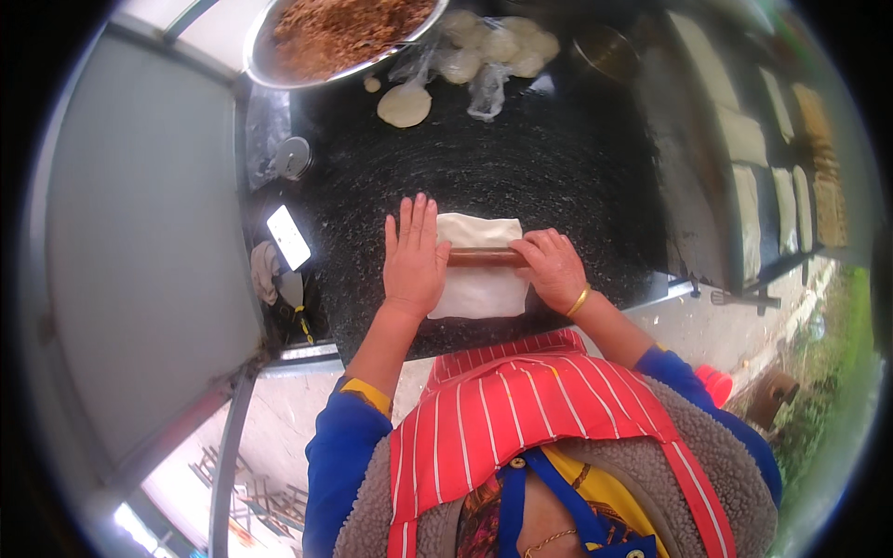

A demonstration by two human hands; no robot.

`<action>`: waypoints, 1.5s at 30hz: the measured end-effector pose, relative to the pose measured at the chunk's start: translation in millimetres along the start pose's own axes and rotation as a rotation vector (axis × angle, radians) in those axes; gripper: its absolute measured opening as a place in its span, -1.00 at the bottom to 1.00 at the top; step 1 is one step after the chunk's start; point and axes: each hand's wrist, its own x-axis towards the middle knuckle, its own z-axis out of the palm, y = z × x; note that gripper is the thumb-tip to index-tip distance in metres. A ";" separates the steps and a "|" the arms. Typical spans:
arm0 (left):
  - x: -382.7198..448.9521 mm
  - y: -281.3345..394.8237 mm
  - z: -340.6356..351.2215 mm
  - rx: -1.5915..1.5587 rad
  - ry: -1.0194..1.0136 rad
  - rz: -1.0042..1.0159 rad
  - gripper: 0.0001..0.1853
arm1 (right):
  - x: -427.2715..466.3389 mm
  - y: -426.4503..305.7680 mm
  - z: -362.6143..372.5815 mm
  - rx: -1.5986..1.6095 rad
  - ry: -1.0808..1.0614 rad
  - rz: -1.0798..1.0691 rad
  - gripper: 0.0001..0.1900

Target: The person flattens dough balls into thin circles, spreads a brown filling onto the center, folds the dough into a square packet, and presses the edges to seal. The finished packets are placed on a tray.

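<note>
A flat, roughly rectangular sheet of dough (478, 293) lies on the dark speckled worktop (544, 167) before me. Across it rests a wooden rolling pin (485, 257). My left hand (416, 261) is laid flat over the pin's left end, its fingers extended and pointing away from me. At the other end my right hand (556, 268), with a gold bracelet at the wrist, curls its fingers onto the pin. The dough shows on both the far and near sides of the pin.
A metal bowl of reddish-brown filling (342, 35) stands at the far left, beside plastic-covered dough balls (499, 45) and a dough disc (404, 105). A phone (288, 238), lidded tin (294, 157) and scraper (291, 289) lie left. At right, a griddle (760, 209) holds dough pieces and browned flatbreads (830, 202).
</note>
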 end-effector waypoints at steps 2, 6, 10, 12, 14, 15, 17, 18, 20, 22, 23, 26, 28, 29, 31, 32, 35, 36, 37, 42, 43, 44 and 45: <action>-1.5 -0.6 14.6 0.097 -0.049 -0.006 -0.36 | -5.2 -4.1 6.7 -0.038 0.148 0.084 -0.51; 12.8 -4.0 30.0 0.235 -0.048 -0.004 -0.36 | -3.6 -4.8 29.8 -0.191 0.198 0.328 -0.49; 60.6 -5.7 23.8 0.223 0.073 0.040 -0.33 | 41.1 0.5 26.3 -0.355 0.243 0.464 -0.43; 53.2 -4.6 22.1 0.206 0.033 0.050 -0.31 | 40.3 -0.1 27.2 -0.373 0.253 0.502 -0.40; 28.5 -11.9 30.6 0.231 -0.028 0.052 -0.26 | 22.2 -9.4 35.7 -0.348 0.209 0.519 -0.40; 36.0 -14.7 31.6 0.225 -0.002 0.059 -0.25 | 15.7 -12.5 41.4 -0.364 0.174 0.530 -0.40; 55.8 -9.7 23.6 0.216 0.039 0.062 -0.24 | 42.2 -1.7 31.3 -0.370 0.210 0.531 -0.41; 80.7 -6.6 16.6 0.225 0.074 0.048 -0.23 | 60.4 4.9 23.5 -0.375 0.256 0.550 -0.41; 87.4 -5.7 12.9 0.219 0.080 0.043 -0.23 | 70.6 14.7 18.3 -0.405 0.320 0.529 -0.39; 83.3 -10.7 20.6 0.171 0.069 0.042 -0.23 | 63.5 18.9 25.2 -0.391 0.274 0.531 -0.38; 60.7 -11.5 27.9 0.208 0.003 0.029 -0.23 | 47.9 11.6 33.2 -0.364 0.215 0.543 -0.37; 71.3 -7.8 25.0 0.230 0.052 0.032 -0.27 | 60.1 18.3 30.2 -0.379 0.267 0.522 -0.37; 121.9 -5.9 15.4 0.211 0.200 0.041 -0.29 | 93.2 26.8 3.8 -0.371 0.337 0.516 -0.39; 121.4 -3.6 15.1 0.218 0.178 0.026 -0.29 | 104.2 35.4 -2.1 -0.380 0.369 0.519 -0.40; 125.3 -6.4 19.5 0.233 0.151 -0.018 -0.28 | 97.0 35.6 6.6 -0.349 0.355 0.520 -0.40; 103.7 -6.2 23.6 0.177 0.124 0.004 -0.27 | 84.5 32.2 12.5 -0.342 0.261 0.532 -0.40; 86.2 -9.3 31.4 0.222 0.035 -0.011 -0.20 | 71.6 30.3 23.7 -0.382 0.219 0.503 -0.39; 97.9 -10.8 30.7 0.204 0.095 -0.021 -0.18 | 91.5 31.9 9.7 -0.371 0.253 0.509 -0.39; 131.0 -10.2 25.8 0.187 0.166 -0.021 -0.17 | 109.1 38.6 -0.6 -0.364 0.301 0.518 -0.39; 112.3 -2.3 26.6 0.133 0.090 -0.049 -0.19 | 89.2 44.1 14.9 -0.300 0.301 0.473 -0.37; 111.1 -5.8 28.9 0.097 0.108 -0.026 -0.24 | 78.8 37.6 18.0 -0.369 0.188 0.484 -0.37; 112.7 -11.3 31.1 0.061 0.126 -0.004 -0.28 | 84.5 42.1 19.4 -0.367 0.251 0.462 -0.37; 112.3 -14.9 34.8 0.024 0.137 0.020 -0.33 | 95.3 44.9 13.8 -0.362 0.311 0.446 -0.38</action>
